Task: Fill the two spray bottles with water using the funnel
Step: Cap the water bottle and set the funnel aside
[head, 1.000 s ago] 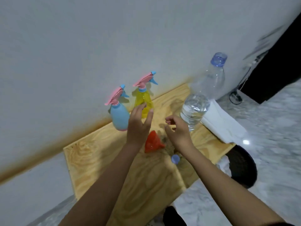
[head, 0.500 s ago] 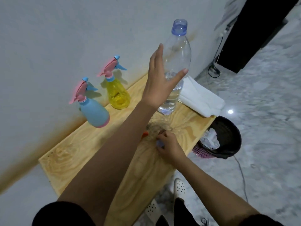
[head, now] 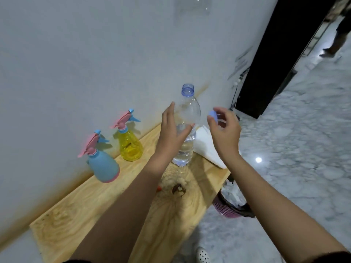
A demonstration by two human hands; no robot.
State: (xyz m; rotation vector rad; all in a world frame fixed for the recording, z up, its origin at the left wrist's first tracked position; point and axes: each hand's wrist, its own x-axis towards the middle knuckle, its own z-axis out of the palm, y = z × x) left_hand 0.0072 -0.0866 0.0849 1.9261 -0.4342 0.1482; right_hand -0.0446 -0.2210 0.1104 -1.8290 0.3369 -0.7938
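Observation:
A blue spray bottle [head: 103, 166] and a yellow spray bottle [head: 130, 147], both with pink triggers, stand by the wall on the wooden table [head: 76, 215]. A clear water bottle [head: 187, 111], uncapped and partly full, stands to their right. My left hand [head: 171, 135] is spread around its left side, thumb across the front, fingers apart. My right hand [head: 224, 133] hovers right of the bottle's neck, pinching the blue cap [head: 212, 115]. Only a sliver of the red funnel [head: 158, 188] shows beside my left forearm.
A folded white cloth [head: 207, 145] lies at the table's right end. A pink-and-black waste basket [head: 228, 207] sits on the marble floor below that end. A dark doorway and another person's legs [head: 334, 44] are at the far right.
My right hand has lifted the blue cap off the table up beside the bottle's neck. My left hand has closed in against the water bottle. The camera view tilted up.

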